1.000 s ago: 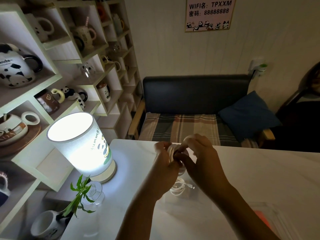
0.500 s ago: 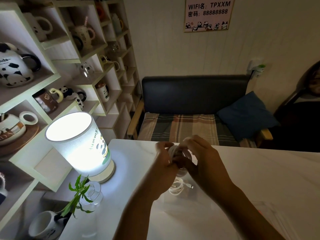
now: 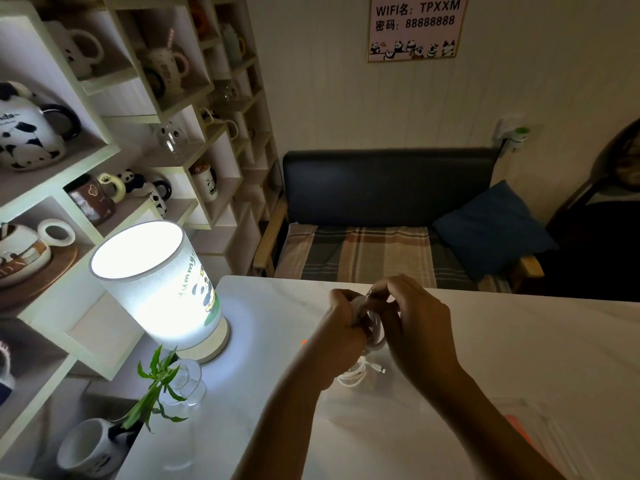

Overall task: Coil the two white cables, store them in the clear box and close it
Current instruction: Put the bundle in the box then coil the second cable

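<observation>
1. I am at a white table (image 3: 519, 341) in a dim room, with a lit panda lamp (image 3: 156, 282) at its left end, mug shelves (image 3: 114, 140) beyond that and a dark sofa (image 3: 381, 202) across from me.
2. The white cable (image 3: 372, 323) I am coiling is up off the table, its loops bunched between my two hands.
3. My left hand (image 3: 341, 327) is closed round the bundle from the left side, keeping the loops together.
4. My right hand (image 3: 412, 317) pinches the cable at the top of the bundle, fingertips (image 3: 379, 289) pressed on it, as if wrapping or tucking the end.
5. The second white cable (image 3: 356, 374) lies on the table just below my hands, loosely looped, its plug end (image 3: 381, 370) pointing right.
6. The clear box (image 3: 540, 431) seems to be the faint transparent shape near my right forearm; I cannot tell whether it is open.
7. I judge this to be the first step, coiling cable one. Next I need to secure the end so that the loops hold, then set the coil in the box without letting it spring apart.
</observation>
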